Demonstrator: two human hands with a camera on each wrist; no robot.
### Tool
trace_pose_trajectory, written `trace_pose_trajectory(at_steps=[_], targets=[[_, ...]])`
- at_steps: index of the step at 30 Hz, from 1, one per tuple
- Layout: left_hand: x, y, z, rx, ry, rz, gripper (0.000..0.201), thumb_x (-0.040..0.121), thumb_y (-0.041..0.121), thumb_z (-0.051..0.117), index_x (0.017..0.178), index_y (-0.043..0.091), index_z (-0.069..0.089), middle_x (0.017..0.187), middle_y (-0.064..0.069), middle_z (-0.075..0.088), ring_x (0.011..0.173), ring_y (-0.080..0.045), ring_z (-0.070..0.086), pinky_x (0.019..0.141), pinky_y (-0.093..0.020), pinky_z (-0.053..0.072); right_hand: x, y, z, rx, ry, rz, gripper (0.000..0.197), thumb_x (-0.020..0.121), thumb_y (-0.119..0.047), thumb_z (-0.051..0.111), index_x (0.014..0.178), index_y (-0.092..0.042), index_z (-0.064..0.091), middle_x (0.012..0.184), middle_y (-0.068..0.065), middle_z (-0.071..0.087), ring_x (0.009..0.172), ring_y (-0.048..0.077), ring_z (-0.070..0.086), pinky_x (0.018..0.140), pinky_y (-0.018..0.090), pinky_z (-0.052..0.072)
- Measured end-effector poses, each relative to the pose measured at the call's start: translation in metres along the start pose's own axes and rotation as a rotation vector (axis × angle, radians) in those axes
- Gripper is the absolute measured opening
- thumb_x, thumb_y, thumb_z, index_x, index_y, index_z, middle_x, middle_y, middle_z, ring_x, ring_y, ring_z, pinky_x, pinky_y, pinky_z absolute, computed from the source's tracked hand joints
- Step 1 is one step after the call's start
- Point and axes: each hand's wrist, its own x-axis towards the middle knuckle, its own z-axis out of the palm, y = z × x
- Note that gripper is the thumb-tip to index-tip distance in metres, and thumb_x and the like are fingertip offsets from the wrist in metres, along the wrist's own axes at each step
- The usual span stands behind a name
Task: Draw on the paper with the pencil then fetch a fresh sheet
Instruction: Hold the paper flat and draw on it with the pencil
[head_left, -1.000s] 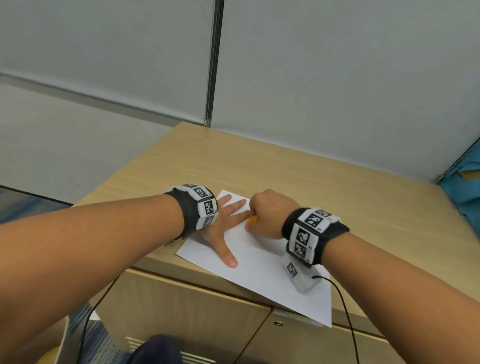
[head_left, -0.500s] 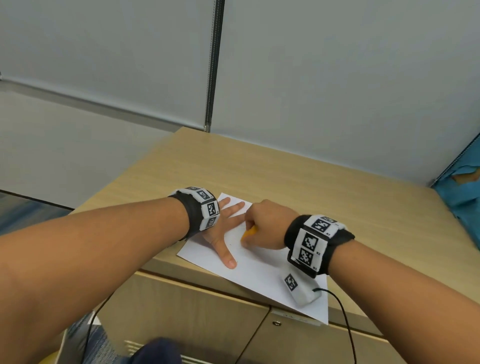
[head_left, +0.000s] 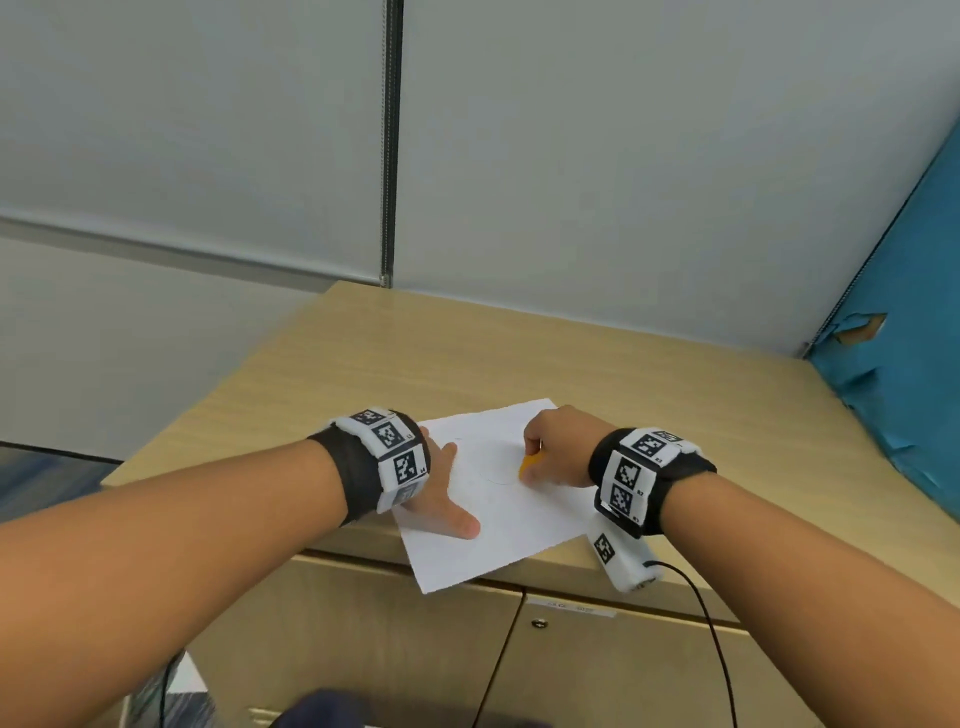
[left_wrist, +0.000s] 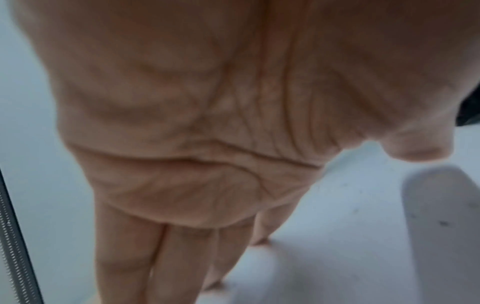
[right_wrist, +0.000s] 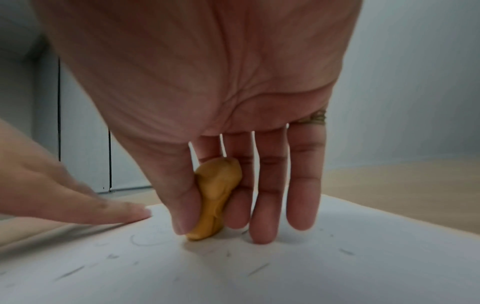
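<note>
Right wrist: hand (right_wrist: 207, 102) pinches lumpy yellow piece (right_wrist: 217, 197) on smooth white paper (right_wrist: 259, 277).

Surface: light wood cabinet top (head_left: 597, 374) | Below: two cabinet doors (head_left: 363, 639) | Behind: pale grey wall panels (head_left: 623, 156), dark vertical joint (head_left: 390, 140) | Right: torn blue sheeting (head_left: 904, 374)

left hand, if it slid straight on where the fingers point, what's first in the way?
Probably nothing nearby: the left hand lies flat on the paper, fingers pointing across bare desk toward the wall panel. Depth unclear.
</note>
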Motion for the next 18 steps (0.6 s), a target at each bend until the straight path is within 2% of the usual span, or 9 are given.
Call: trace_pose_trajectory(at_steps=[3,4,6,8,10,12,13,15,18], targets=[[-0.014,-0.004,-0.01,0.094,0.022,0.126,0.102,0.078,0.088,0.041,0.149,0.017,0.038,0.138,-0.011,0.056,0.118,-0.029,0.057,0.086,-0.036,0.043,0.007,-0.004,-0.001,-0.028,0.002,-0.04,0.025,0.086,-0.029,0.074,0.103,-0.012,0.073,0.105,0.008,0.072,0.09,0.028,0.068,0.077,0.035,0.056],[-0.016,-0.007,-0.013,0.14,0.031,0.147,0.096,0.077,0.088,0.041,0.141,0.017,0.049,0.127,-0.008,0.062,0.11,-0.027,0.061,0.081,-0.035,0.045,0.01,-0.004,-0.001,-0.028,0.007,-0.052,0.024,0.086,-0.029,0.074,0.103,-0.013,0.074,0.105,0.007,0.072,0.093,0.028,0.069,0.078,0.035,0.057],[-0.014,-0.015,-0.017,0.201,0.068,0.142,0.088,0.076,0.088,0.043,0.127,0.017,0.06,0.113,-0.005,0.068,0.098,-0.024,0.065,0.072,-0.033,0.046,0.013,-0.005,0.0,-0.008,0.013,-0.069,0.022,0.086,-0.028,0.073,0.103,-0.013,0.074,0.105,0.006,0.072,0.096,0.029,0.069,0.079,0.036,0.057],[-0.008,-0.02,-0.025,0.233,0.117,0.126,0.087,0.076,0.087,0.045,0.126,0.017,0.061,0.112,-0.004,0.068,0.098,-0.025,0.066,0.075,-0.034,0.05,0.015,-0.004,0.0,0.016,0.01,-0.083,0.023,0.087,-0.029,0.073,0.104,-0.014,0.074,0.107,0.003,0.071,0.097,0.027,0.067,0.082,0.037,0.056],[0.001,-0.025,-0.035,0.19,0.11,0.125,0.095,0.076,0.086,0.05,0.143,0.019,0.047,0.134,-0.006,0.06,0.117,-0.028,0.059,0.096,-0.041,0.049,0.015,0.0,0.001,0.032,0.014,-0.095,0.023,0.088,-0.032,0.072,0.106,-0.017,0.073,0.108,0.0,0.068,0.098,0.024,0.064,0.084,0.035,0.054],[0.013,-0.027,-0.042,0.082,0.052,0.155,0.109,0.076,0.08,0.059,0.159,0.024,0.016,0.161,-0.005,0.03,0.143,-0.028,0.036,0.115,-0.044,0.031,0.016,0.004,0.003,0.044,0.016,-0.109,0.023,0.089,-0.033,0.072,0.107,-0.019,0.072,0.105,-0.003,0.065,0.095,0.021,0.06,0.082,0.032,0.052],[0.019,-0.027,-0.043,0.047,0.017,0.187,0.116,0.076,0.077,0.063,0.16,0.026,0.001,0.167,-0.002,0.012,0.151,-0.027,0.021,0.119,-0.046,0.02,0.017,0.006,0.004,0.052,0.019,-0.118,0.023,0.089,-0.034,0.072,0.107,-0.02,0.072,0.103,-0.004,0.064,0.094,0.019,0.059,0.081,0.03,0.051],[0.032,-0.027,-0.043,0.06,-0.014,0.26,0.125,0.074,0.075,0.067,0.157,0.03,-0.014,0.167,0.003,-0.013,0.154,-0.026,-0.004,0.12,-0.053,0.005,0.018,0.008,0.004,0.057,0.028,-0.136,0.021,0.089,-0.034,0.072,0.105,-0.022,0.072,0.1,-0.006,0.064,0.092,0.019,0.06,0.077,0.029,0.049],[0.049,-0.026,-0.036,0.138,-0.027,0.323,0.129,0.073,0.074,0.068,0.154,0.031,-0.023,0.163,0.001,-0.027,0.151,-0.029,-0.019,0.117,-0.059,-0.002,0.02,0.006,0.004,0.052,0.026,-0.116,0.025,0.089,-0.037,0.07,0.107,-0.021,0.072,0.105,-0.001,0.068,0.095,0.023,0.065,0.082,0.033,0.055]])
